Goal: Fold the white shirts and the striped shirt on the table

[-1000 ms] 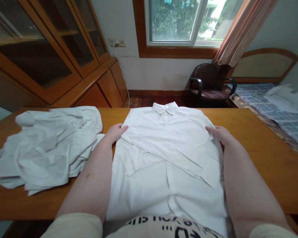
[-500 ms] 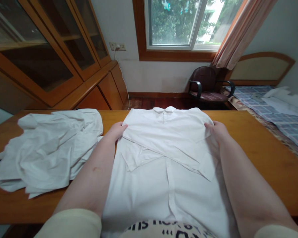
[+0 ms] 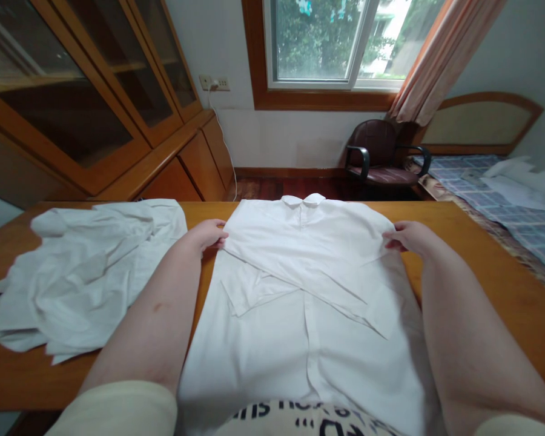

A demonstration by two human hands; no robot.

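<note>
A white collared shirt [image 3: 300, 290] lies flat on the wooden table [image 3: 481, 266], collar toward the far edge and both sleeves folded across its middle. My left hand [image 3: 205, 234] pinches the shirt's left edge near the shoulder, fingers curled on the cloth. My right hand [image 3: 409, 236] grips the right edge at the same height, fingertips closed on the fabric. The shirt's lower hem hangs off the near table edge against my body.
A rumpled heap of white garments [image 3: 86, 272] covers the table's left part. A wooden glass-door cabinet [image 3: 95, 103] stands at the left. Beyond the table are a dark armchair [image 3: 381, 160], a window and a bed [image 3: 504, 194] with white cloth.
Both hands have slid outward to the shirt's side edges and closed on the cloth. The shirt sits slightly closer to me, its collar nearer the far edge line.
</note>
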